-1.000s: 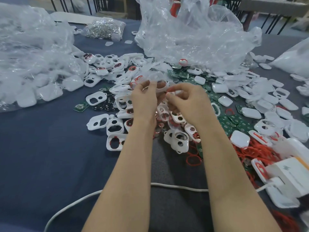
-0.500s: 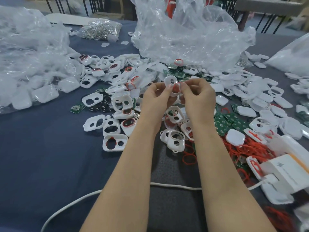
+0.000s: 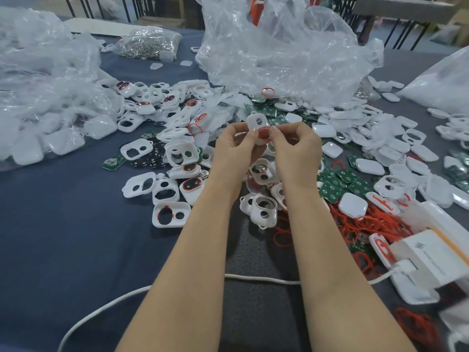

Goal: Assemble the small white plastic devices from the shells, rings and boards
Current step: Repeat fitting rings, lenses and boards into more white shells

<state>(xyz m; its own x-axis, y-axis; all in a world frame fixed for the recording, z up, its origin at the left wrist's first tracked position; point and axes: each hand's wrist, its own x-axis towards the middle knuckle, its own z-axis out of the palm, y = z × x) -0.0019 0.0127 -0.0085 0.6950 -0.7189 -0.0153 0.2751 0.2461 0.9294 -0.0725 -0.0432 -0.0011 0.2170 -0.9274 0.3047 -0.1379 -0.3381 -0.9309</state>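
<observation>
since a second ago the white shell (image 3: 256,120) had tipped upright at mid-frame; left hand (image 3: 234,151) and right hand (image 3: 297,151) fingers stayed clamped on it, beside its red ring (image 3: 264,131).

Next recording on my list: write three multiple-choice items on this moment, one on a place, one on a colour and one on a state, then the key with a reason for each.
1. The loose heap of thin red rubber rings lies:
A) left of the left forearm
B) right of the right forearm
C) inside a clear bag

2. The ring at the larger hole of the white two-hole plastic shell is:
A) green
B) black
C) red

3. That shell is:
A) lying flat on the cloth
B) raised, pinched by the left hand and the right hand
C) held by one hand only

Key: 1 B, the heap sits by the white cardboard box on the right; 2 C, a red rim shows between the fingertips; 3 B, both hands' fingertips meet on it in the air.
</observation>
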